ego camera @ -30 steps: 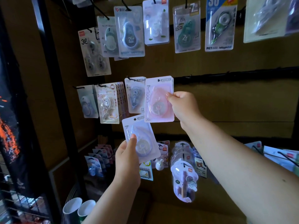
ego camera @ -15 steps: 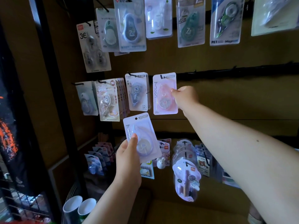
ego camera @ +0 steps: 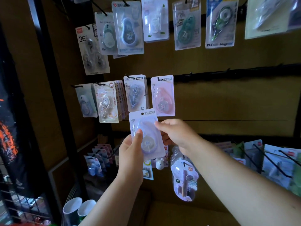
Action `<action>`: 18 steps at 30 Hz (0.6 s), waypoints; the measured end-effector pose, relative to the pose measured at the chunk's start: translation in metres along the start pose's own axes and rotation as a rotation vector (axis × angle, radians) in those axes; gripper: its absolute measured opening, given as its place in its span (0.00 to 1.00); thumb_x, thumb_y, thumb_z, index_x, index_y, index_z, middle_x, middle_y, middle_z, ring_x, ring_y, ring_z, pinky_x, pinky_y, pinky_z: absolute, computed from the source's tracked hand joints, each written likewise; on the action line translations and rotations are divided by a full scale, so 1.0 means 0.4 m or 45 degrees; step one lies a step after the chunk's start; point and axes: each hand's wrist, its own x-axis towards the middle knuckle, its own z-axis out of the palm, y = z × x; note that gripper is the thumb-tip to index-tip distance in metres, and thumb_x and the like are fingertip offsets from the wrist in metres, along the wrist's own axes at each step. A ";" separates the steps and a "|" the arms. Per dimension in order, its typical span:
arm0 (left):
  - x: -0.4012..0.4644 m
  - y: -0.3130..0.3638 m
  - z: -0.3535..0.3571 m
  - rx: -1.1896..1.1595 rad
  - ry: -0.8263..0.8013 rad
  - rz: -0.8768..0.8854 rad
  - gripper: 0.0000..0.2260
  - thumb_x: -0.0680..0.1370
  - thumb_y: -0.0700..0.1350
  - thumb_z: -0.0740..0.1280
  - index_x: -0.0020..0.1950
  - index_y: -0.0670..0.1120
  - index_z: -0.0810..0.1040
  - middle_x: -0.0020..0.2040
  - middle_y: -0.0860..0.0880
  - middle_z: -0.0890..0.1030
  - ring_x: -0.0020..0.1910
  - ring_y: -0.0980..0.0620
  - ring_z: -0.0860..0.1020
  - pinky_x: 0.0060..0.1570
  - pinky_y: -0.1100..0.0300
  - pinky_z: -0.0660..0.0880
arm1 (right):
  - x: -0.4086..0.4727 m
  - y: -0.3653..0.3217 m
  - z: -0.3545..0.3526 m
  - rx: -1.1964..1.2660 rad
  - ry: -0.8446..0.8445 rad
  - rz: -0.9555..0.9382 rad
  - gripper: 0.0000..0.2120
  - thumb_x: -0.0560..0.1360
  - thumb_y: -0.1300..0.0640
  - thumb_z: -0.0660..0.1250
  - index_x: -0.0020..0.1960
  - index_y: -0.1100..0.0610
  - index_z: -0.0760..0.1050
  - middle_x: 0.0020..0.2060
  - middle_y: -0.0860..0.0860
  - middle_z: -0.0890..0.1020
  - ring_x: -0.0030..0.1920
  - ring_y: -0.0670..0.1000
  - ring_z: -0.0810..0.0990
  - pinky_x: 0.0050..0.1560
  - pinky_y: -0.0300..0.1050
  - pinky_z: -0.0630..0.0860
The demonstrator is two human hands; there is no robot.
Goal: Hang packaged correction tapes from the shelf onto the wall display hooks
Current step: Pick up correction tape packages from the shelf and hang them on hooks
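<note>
Both hands are holding one packaged correction tape, the lilac pack [ego camera: 146,136], in front of the wall display, just below the middle row of hooks. The left hand [ego camera: 130,154] is gripping its lower left part, thumb pressing on the clear blister and fingers hidden behind the card. The right hand [ego camera: 175,132] is pinching the pack's right edge, fingertips [ego camera: 158,124] lying on the front, thumb out of sight behind. The pack is standing nearly upright, tilting a little to the left, with its hanging hole [ego camera: 142,113] at the top and free of any hook.

Directly above and to the right, the pink pack [ego camera: 162,96] is hanging on a hook [ego camera: 160,78] of the middle black rail [ego camera: 228,73], neither hand touching it. Just left of it the grey pack [ego camera: 136,93] is hanging, then a stack of clear-tape packs [ego camera: 106,101] toward the display's left edge. More packs are hanging along the top row [ego camera: 187,23]. Near the lower left corner two white cups [ego camera: 79,209] are standing side by side
</note>
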 end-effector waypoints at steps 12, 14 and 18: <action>-0.031 0.031 0.013 -0.003 -0.108 0.043 0.17 0.81 0.53 0.63 0.35 0.45 0.74 0.28 0.53 0.75 0.29 0.53 0.71 0.30 0.60 0.67 | -0.045 -0.048 -0.025 -0.025 0.189 -0.272 0.14 0.76 0.56 0.68 0.38 0.65 0.75 0.30 0.54 0.67 0.33 0.50 0.64 0.37 0.42 0.64; -0.027 0.032 0.012 -0.023 -0.109 0.035 0.16 0.81 0.53 0.63 0.37 0.45 0.74 0.27 0.53 0.77 0.28 0.53 0.74 0.28 0.61 0.69 | -0.043 -0.069 -0.032 -0.043 0.253 -0.318 0.14 0.76 0.56 0.68 0.37 0.65 0.74 0.27 0.51 0.64 0.31 0.48 0.62 0.35 0.40 0.61; -0.018 0.027 0.006 -0.067 -0.098 -0.001 0.14 0.81 0.51 0.62 0.39 0.44 0.74 0.31 0.48 0.79 0.28 0.53 0.76 0.25 0.64 0.69 | -0.023 -0.107 -0.042 0.002 0.357 -0.343 0.17 0.77 0.56 0.67 0.39 0.70 0.72 0.28 0.58 0.67 0.34 0.51 0.64 0.38 0.44 0.65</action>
